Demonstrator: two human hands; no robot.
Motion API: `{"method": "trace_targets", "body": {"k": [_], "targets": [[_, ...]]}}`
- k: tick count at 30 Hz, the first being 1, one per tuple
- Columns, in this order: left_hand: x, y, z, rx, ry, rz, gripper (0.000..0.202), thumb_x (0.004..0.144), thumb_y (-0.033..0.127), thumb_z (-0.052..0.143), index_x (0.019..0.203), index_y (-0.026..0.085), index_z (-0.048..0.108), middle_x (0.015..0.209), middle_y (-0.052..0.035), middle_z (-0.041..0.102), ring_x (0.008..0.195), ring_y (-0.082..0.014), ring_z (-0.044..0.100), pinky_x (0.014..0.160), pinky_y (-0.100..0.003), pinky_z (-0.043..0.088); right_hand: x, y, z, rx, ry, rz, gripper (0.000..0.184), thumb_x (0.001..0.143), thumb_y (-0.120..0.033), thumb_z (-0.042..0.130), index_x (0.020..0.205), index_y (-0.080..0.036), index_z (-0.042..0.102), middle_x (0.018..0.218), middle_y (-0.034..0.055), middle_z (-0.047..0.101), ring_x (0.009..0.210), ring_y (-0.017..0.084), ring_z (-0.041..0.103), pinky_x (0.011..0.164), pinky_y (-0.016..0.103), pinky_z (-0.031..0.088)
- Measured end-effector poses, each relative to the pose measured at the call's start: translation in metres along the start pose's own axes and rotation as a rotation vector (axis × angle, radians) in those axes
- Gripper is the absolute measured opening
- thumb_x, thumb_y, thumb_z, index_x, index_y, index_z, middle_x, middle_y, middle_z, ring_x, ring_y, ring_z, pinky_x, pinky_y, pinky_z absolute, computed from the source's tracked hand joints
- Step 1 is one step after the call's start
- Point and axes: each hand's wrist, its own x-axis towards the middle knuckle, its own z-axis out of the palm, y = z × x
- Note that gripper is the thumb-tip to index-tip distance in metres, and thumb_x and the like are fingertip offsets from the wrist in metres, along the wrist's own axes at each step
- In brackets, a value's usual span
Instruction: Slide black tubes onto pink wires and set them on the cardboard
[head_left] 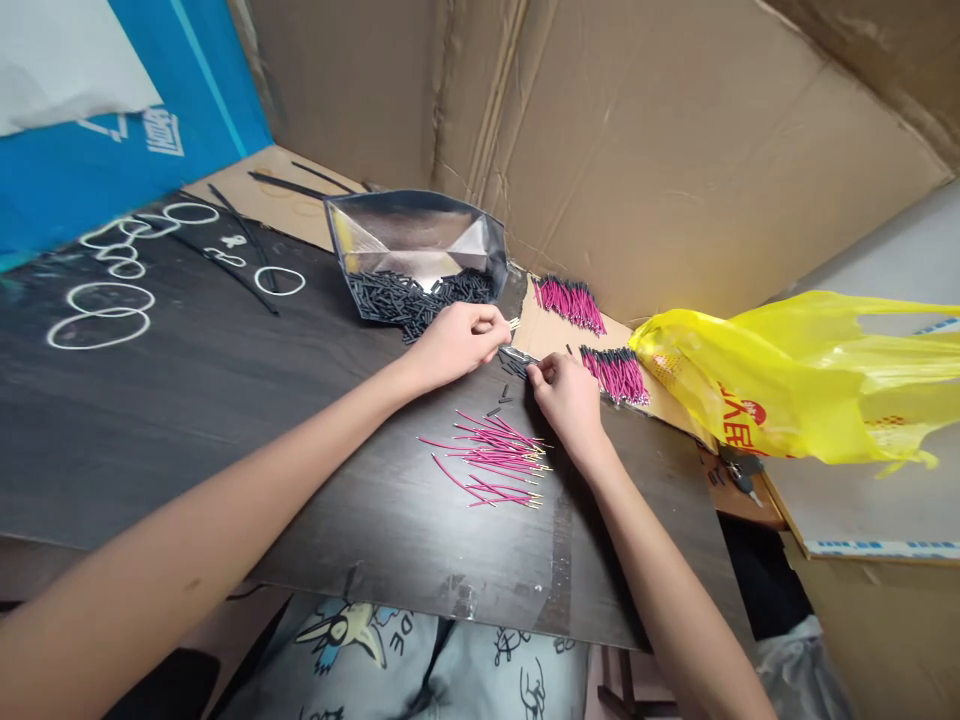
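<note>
Magenta wires (491, 455), slim, flexible and metal-tipped, lie fanned on the dark, woodgrained counter (225, 380) just below the frame's centre, perhaps spread so that single strands lift easily. Above them, the left hand (469, 338) is closed in a pinch with pale tips (514, 323) poking out, while the right hand (568, 400) curls its fingers at short black tubes (513, 361), whether gripping one cannot be told. More matte tubes (386, 298) heap in a shiny, slant-walled tray (420, 208), seemingly set open-side forward for easy reach.

Forward-and-down head view, seemingly near
</note>
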Motion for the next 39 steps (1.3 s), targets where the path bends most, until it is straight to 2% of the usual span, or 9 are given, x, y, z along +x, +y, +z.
{"method": "trace_targets", "body": {"k": [3,6,10,14,16,20,27,33,39], "targets": [[-0.001,0.001,0.001,0.012,-0.014,-0.001,0.02,0.094,0.026,0.055,0.081,0.014,0.064,0.057,0.002,0.054,0.045,-0.0066,0.044,0.047,-0.024,0.031,0.004,-0.007,-0.002,-0.093,-0.053,0.014,0.015,0.095,-0.032,0.065,0.096,-0.019,0.073,0.106,0.0099,0.073,0.095,0.026,0.067,0.076,0.033,0.043],[-0.002,0.0,0.002,0.018,-0.033,-0.004,0.019,0.094,0.026,0.055,0.081,0.014,0.063,0.058,0.0019,0.054,0.045,-0.0067,0.044,0.047,-0.024,0.031,0.01,-0.012,-0.004,-0.193,-0.083,-0.056,0.015,0.095,-0.024,0.059,0.097,-0.018,0.073,0.107,0.0129,0.072,0.098,0.029,0.066,0.077,0.035,0.044],[-0.002,-0.002,0.005,0.017,-0.074,-0.009,0.02,0.095,0.026,0.055,0.081,0.015,0.062,0.058,0.0022,0.054,0.045,-0.0067,0.044,0.047,-0.024,0.031,0.015,-0.015,-0.001,-0.282,-0.125,-0.155,0.018,0.092,-0.015,0.054,0.099,-0.011,0.069,0.106,0.0201,0.07,0.101,0.032,0.064,0.085,0.039,0.045],[-0.002,-0.006,0.005,0.006,-0.128,-0.018,0.02,0.096,0.027,0.053,0.082,0.015,0.062,0.059,0.0019,0.054,0.044,-0.0065,0.044,0.046,-0.023,0.032,0.009,-0.006,0.004,-0.27,-0.102,-0.206,0.019,0.093,-0.012,0.049,0.104,-0.009,0.063,0.107,0.0217,0.068,0.107,0.033,0.059,0.095,0.04,0.042],[-0.002,-0.008,0.005,-0.003,-0.162,-0.02,0.02,0.096,0.027,0.053,0.083,0.015,0.062,0.06,0.0017,0.055,0.045,-0.0064,0.045,0.046,-0.022,0.033,0.0,0.004,0.003,-0.154,-0.053,-0.225,0.017,0.096,-0.014,0.044,0.104,-0.011,0.059,0.107,0.0199,0.066,0.105,0.03,0.058,0.091,0.038,0.043],[-0.003,-0.009,0.008,-0.039,-0.276,-0.035,0.019,0.096,0.027,0.055,0.083,0.015,0.062,0.059,0.0018,0.055,0.046,-0.0066,0.046,0.047,-0.021,0.035,-0.026,0.025,-0.002,0.331,-0.047,-0.249,0.011,0.103,-0.025,0.043,0.098,-0.018,0.051,0.093,0.0081,0.064,0.082,0.019,0.057,0.077,0.03,0.043],[-0.005,-0.004,0.015,0.007,-0.497,-0.086,0.02,0.094,0.024,0.057,0.077,0.014,0.063,0.058,0.0015,0.055,0.047,-0.0071,0.045,0.045,-0.02,0.035,-0.039,0.036,-0.004,0.981,-0.177,-0.121,0.024,0.097,-0.041,0.066,0.098,-0.018,0.059,0.088,0.0024,0.065,0.072,0.012,0.058,0.068,0.025,0.046],[-0.003,-0.001,0.013,0.025,-0.541,-0.12,0.019,0.094,0.023,0.059,0.079,0.014,0.064,0.058,0.0019,0.055,0.048,-0.0066,0.045,0.046,-0.019,0.035,-0.032,0.035,-0.005,1.124,-0.212,-0.11,0.024,0.09,-0.039,0.075,0.101,-0.018,0.071,0.082,0.001,0.067,0.063,0.009,0.057,0.061,0.025,0.048],[-0.002,-0.003,0.013,0.005,-0.548,-0.137,0.019,0.096,0.024,0.06,0.082,0.013,0.066,0.058,0.0017,0.054,0.048,-0.0067,0.044,0.045,-0.018,0.036,-0.034,0.034,-0.006,1.149,-0.201,-0.094,0.021,0.09,-0.038,0.075,0.099,-0.019,0.073,0.081,0.0007,0.067,0.061,0.008,0.056,0.058,0.024,0.048]]}}
